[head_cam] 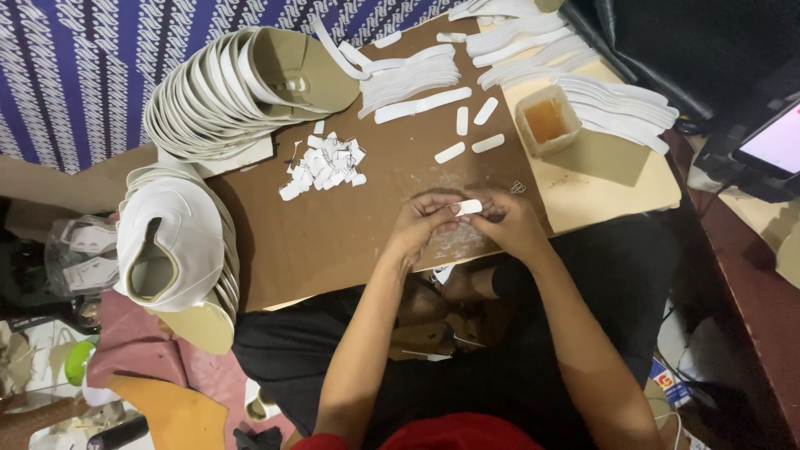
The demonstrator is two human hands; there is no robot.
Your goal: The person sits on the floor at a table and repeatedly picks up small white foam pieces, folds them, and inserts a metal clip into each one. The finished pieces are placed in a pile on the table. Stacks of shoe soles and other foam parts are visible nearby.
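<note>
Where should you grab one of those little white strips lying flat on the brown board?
Probably from above, pinching across the short width near one rounded end. The loose white strips lie flat on the brown board, thin and long, so there is no side to wrap around; lifting one end first looks easiest. Both the left hand and the right hand pinch a small white strip by fingertips.

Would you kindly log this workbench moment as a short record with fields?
Surface: brown board on the person's lap
Left hand: pinching one end of the small white strip
Right hand: holding the strip's other end
Paper scraps: heaped mid-board
Loose white strips: scattered beyond the hands
Plastic cup: amber liquid, at the right
Stacked shoe uppers: curved row at the left
</note>
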